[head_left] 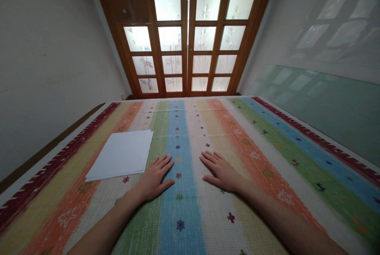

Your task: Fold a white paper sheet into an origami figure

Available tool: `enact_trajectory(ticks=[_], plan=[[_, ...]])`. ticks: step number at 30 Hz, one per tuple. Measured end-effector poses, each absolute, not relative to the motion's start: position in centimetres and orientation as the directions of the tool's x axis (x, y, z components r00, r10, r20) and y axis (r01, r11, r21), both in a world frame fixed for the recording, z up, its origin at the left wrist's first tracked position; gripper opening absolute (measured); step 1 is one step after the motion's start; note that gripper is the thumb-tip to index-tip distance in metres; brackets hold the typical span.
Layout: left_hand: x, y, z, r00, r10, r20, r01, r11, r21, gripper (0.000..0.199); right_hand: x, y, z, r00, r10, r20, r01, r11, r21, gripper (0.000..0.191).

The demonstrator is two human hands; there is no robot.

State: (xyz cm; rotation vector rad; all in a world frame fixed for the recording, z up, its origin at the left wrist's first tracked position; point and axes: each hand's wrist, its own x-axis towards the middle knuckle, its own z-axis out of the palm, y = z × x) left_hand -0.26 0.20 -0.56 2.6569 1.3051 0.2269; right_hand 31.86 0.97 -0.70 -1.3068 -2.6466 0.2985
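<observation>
My left hand [156, 177] lies flat on the striped tablecloth [187, 215], palm down, over the green and blue stripes. Its thumb is apart from the fingers and it holds nothing. Just left of it is a small stack of white paper sheets [121, 154], slightly out of line with each other; the hand is close to the stack's right edge. My right hand [219, 170] also rests palm down on the cloth, on the pale and yellow stripes, with its thumb stretched out and nothing in it. A strip of cloth separates the two hands.
The cloth-covered table reaches toward wooden doors [187, 53] with frosted panes at the far end. White walls stand on both sides. Along the right edge leans a greenish glass-like panel [314, 104]. A brown edge [59, 144] runs along the table's left side.
</observation>
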Motion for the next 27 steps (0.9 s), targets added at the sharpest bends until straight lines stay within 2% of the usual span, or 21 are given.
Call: enact_trajectory(ticks=[2, 5, 7, 9, 11, 13, 16, 19, 21, 24, 27], plan=[[-0.4, 0.2, -0.4, 0.589, 0.800, 0.118, 0.762, -0.598, 0.251, 0.055, 31.6, 0.9, -0.4, -0.589, 0.801, 0.104, 0.764, 0.594, -0.253, 0.062], [-0.8, 0.2, 0.1, 0.552, 0.806, 0.214, 0.745, -0.592, 0.309, 0.043, 30.9, 0.9, 0.7, -0.574, 0.802, 0.165, 0.756, 0.597, -0.269, 0.041], [-1.2, 0.4, 0.8, 0.514, 0.817, 0.260, 0.748, -0.575, 0.331, 0.039, 30.1, 1.1, 1.4, -0.569, 0.802, 0.181, 0.741, 0.595, -0.310, 0.029], [-2.0, 0.9, 1.5, 0.438, 0.848, 0.298, 0.784, -0.522, 0.335, 0.037, 29.3, 1.5, 2.1, -0.565, 0.805, 0.183, 0.704, 0.585, -0.402, 0.022], [-3.3, 1.7, 2.1, 0.288, 0.896, 0.338, 0.847, -0.403, 0.347, 0.035, 28.2, 2.0, 2.5, -0.564, 0.809, 0.163, 0.620, 0.546, -0.564, 0.019], [-5.0, 2.8, 2.8, 0.069, 0.917, 0.393, 0.916, -0.215, 0.340, 0.031, 26.8, 2.7, 2.8, -0.563, 0.816, 0.127, 0.505, 0.462, -0.729, 0.018], [-8.1, 4.1, 3.6, -0.251, 0.861, 0.442, 0.945, 0.119, 0.305, 0.031, 24.4, 3.6, 3.1, -0.561, 0.817, 0.133, 0.394, 0.405, -0.825, 0.017], [-11.3, 4.6, 4.0, -0.380, 0.836, 0.397, 0.922, 0.308, 0.234, 0.046, 21.5, 4.3, 3.2, -0.562, 0.818, 0.122, 0.430, 0.415, -0.802, 0.013], [-13.1, 4.7, 4.1, -0.467, 0.834, 0.295, 0.883, 0.417, 0.218, 0.058, 19.6, 4.7, 2.9, -0.547, 0.821, 0.162, 0.505, 0.478, -0.719, 0.015], [-14.8, 4.7, 3.8, -0.563, 0.805, 0.186, 0.822, 0.524, 0.220, 0.074, 16.7, 4.7, 2.2, -0.609, 0.767, 0.203, 0.540, 0.588, -0.602, 0.034], [-15.4, 4.9, 3.4, -0.630, 0.765, 0.132, 0.770, 0.593, 0.235, 0.077, 13.9, 4.3, 1.6, -0.687, 0.702, 0.186, 0.559, 0.675, -0.481, 0.055]])
